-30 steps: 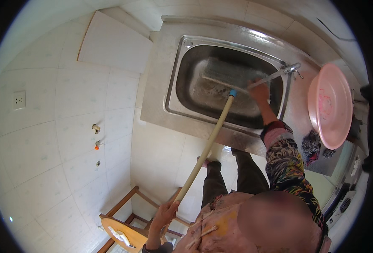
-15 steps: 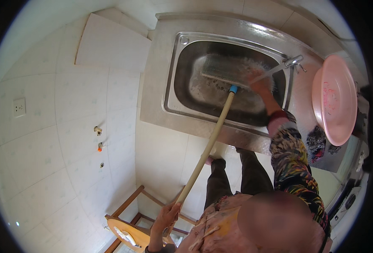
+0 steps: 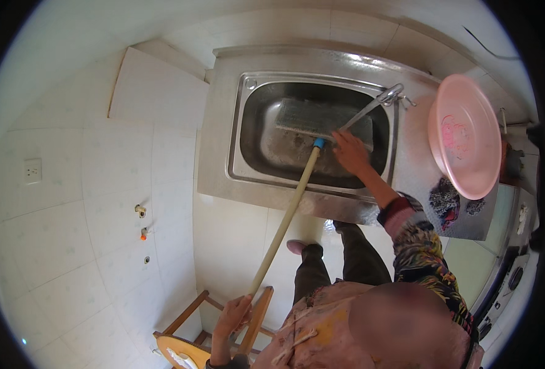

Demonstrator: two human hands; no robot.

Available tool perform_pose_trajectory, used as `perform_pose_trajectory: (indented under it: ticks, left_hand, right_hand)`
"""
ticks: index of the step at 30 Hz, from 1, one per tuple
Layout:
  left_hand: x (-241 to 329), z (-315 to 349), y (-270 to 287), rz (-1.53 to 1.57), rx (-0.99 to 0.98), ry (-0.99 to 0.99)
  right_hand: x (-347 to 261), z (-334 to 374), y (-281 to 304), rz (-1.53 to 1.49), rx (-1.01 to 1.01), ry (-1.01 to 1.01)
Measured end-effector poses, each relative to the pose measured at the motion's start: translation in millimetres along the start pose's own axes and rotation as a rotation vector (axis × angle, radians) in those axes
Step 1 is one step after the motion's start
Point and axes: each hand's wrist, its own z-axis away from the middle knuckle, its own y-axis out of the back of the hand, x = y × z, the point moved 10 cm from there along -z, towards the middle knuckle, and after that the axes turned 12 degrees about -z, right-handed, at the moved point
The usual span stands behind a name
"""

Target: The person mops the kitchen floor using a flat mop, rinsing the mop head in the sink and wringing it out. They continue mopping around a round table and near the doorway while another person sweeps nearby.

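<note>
gripping a long cream pole, the left hand probably steadies its wide grey rectangular head in the silver metal sink, just beyond the right hand. whether the right hand, fingers near clear running water, grips anything, i cannot tell.

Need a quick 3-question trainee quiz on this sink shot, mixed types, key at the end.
1. True or false: the left hand is closed around the pole.

2. Multiple choice: the collar on the pole's upper end, close to the right hand, is
A) red
B) blue
C) green

3. Fill in the blank: in the picture, the pink basin is on the ____ side of the sink.

Key: 1. True. 2. B. 3. right.
</note>
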Motion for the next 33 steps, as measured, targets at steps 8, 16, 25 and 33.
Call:
perform_pose_trajectory:
  ticks: [8, 16, 25, 33]
  left_hand:
    - [8.1, 6.6, 2.0, -0.073, 0.056, -0.084]
    - [3.2, 8.1, 0.8, -0.047, 0.069, -0.067]
    - [-0.9, 17.6, -5.2, -0.095, 0.053, -0.052]
    - [-0.7, 27.3, -20.7, -0.167, 0.115, -0.082]
  right_hand:
    - [149.8, 33.2, 155.8, -0.562, 0.779, -0.659]
    - [281.4, -35.6, 117.0, -1.219, 0.617, -0.728]
    - [286.8, -95.2, 137.3, -0.546, 0.32, -0.7]
    - [69.6, 78.7, 5.1, -1.33, -0.07, -0.79]
